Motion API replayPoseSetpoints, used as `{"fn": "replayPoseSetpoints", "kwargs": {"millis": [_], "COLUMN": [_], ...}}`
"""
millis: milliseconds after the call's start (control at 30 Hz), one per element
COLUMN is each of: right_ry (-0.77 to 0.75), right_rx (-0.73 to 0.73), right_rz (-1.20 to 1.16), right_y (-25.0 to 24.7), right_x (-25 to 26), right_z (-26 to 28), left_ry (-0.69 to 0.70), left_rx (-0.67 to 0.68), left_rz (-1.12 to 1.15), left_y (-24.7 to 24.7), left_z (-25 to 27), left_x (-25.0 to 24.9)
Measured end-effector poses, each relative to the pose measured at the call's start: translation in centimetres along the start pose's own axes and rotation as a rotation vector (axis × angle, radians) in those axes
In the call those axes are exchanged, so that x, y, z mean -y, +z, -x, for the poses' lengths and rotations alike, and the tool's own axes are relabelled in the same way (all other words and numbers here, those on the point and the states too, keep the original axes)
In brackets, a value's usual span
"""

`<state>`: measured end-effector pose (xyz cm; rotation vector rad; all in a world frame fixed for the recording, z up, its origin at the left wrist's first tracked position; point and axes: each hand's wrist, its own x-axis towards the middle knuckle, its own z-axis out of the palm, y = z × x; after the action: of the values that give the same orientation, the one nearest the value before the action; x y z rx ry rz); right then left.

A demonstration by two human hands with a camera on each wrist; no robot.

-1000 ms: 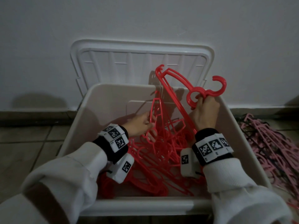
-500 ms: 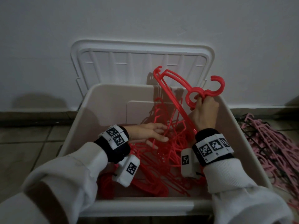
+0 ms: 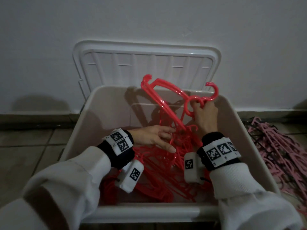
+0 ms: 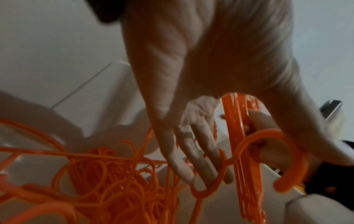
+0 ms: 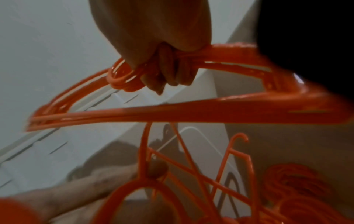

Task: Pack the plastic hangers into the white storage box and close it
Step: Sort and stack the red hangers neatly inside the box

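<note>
Bundle of red plastic hangers in my right hand, fingers curled tight round the necks just under the hooks; the bundle stands tilted over the white plastic storage box, its far shoulder toward 11 o'clock, lower tips down in the tangle of loose red hangers already lying in the box. My left hand is open, fingers straight, reaching toward 3 o'clock into that tangle, touching the strands but not gripping any.

Handling, as I judge it: light, thin, stiff but springy plastic; the hooks snag on each other, and hard bending could snap a bar. Best hold is the neck, where the stack stays aligned; steady the bottom bar with the free hand and lay the bundle flat.

The ribbed white lid stands open against the wall at 12 o'clock. A heap of pink hangers lies on the floor at 3 o'clock, outside the box, yet to be packed.
</note>
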<state>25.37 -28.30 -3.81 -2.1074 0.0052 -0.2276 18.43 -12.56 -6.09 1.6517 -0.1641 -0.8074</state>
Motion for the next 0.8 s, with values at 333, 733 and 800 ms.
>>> {"fn": "replayPoseSetpoints", "kwargs": {"millis": [333, 733, 800], "right_ry": [0.028, 0.044, 0.033], "right_rx": [0.227, 0.183, 0.163], "right_rz": [0.141, 0.143, 0.127], "right_y": [0.9, 0.8, 0.7], "right_x": [-0.8, -0.9, -1.0], "right_z": [-0.3, -0.2, -0.7], "left_ry": [0.09, -0.338, -0.329], "left_rx": [0.01, 0.042, -0.014], "left_rz": [-0.069, -0.77, -0.778], "left_y": [0.3, 0.7, 0.4], "left_z": [-0.1, -1.2, -1.4], "left_x": [0.1, 3.0, 3.2]}}
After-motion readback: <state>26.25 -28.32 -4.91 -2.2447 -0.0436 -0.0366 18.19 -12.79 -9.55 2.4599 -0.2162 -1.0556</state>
